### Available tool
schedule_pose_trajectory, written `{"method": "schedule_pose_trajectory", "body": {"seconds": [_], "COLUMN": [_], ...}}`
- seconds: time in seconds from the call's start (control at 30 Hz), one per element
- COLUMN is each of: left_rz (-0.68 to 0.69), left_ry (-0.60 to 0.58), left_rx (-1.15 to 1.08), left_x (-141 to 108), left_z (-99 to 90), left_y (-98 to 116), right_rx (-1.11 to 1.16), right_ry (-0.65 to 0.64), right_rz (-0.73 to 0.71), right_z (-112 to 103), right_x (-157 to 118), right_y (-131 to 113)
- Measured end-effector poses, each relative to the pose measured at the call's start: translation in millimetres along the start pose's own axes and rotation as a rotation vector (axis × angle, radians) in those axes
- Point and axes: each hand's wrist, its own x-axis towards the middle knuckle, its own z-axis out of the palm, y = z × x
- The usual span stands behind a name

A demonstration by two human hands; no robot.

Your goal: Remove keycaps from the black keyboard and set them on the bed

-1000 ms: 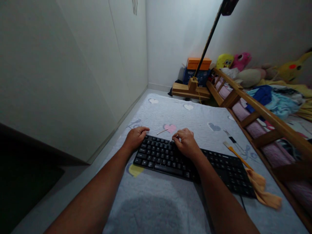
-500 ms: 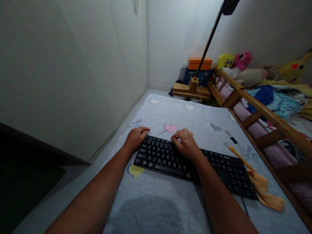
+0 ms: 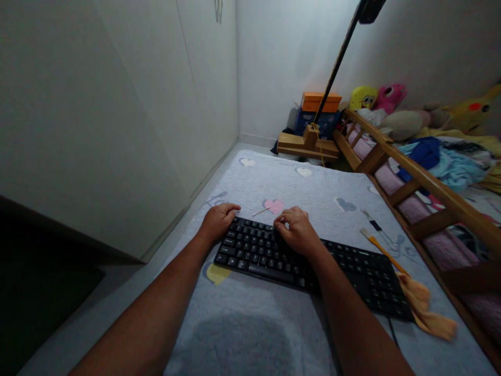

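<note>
A black keyboard (image 3: pixel 270 269) lies on the heart-patterned cloth (image 3: pixel 258 313). My left hand (image 3: pixel 217 222) grips its upper left corner, fingers closed with the thumb along the back edge. Over the top rows of keys, my right hand (image 3: pixel 295 227) is closed in a pinch; whatever is between the fingertips is too small to make out. A cotton swab (image 3: pixel 261 211) rests on the cloth behind the keyboard, between my hands.
An orange-handled brush (image 3: pixel 381 248), a thin tool with a black grip (image 3: pixel 376 225) and an orange cloth (image 3: pixel 420 303) lie to the right. A wooden rail (image 3: pixel 422 172) runs along the right side; a white cabinet (image 3: pixel 148 104) stands left.
My right hand has shifted very slightly to the left over the keys. My left hand stays at the keyboard's corner.
</note>
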Motion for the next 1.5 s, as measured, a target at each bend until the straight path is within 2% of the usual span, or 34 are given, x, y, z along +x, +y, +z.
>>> {"method": "schedule_pose_trajectory", "body": {"seconds": [0.27, 0.87, 1.27, 1.5], "left_rz": [0.014, 0.011, 0.009, 0.014], "left_ry": [0.01, 0.008, 0.004, 0.008], "left_rx": [-0.006, -0.017, 0.001, -0.006], "left_x": [0.9, 0.4, 0.6, 0.3], "left_z": [0.8, 1.2, -0.1, 0.3], "left_y": [-2.6, -2.0, -0.7, -0.6], "right_rx": [-0.024, 0.015, 0.01, 0.003], "right_ry": [0.05, 0.011, 0.056, 0.013], "right_rz": [0.005, 0.018, -0.085, -0.122], "right_z": [3.7, 8.8, 10.1, 4.6], "right_x": [0.5, 3.5, 1.3, 0.4], "right_y": [1.7, -8.0, -8.7, -15.3]}}
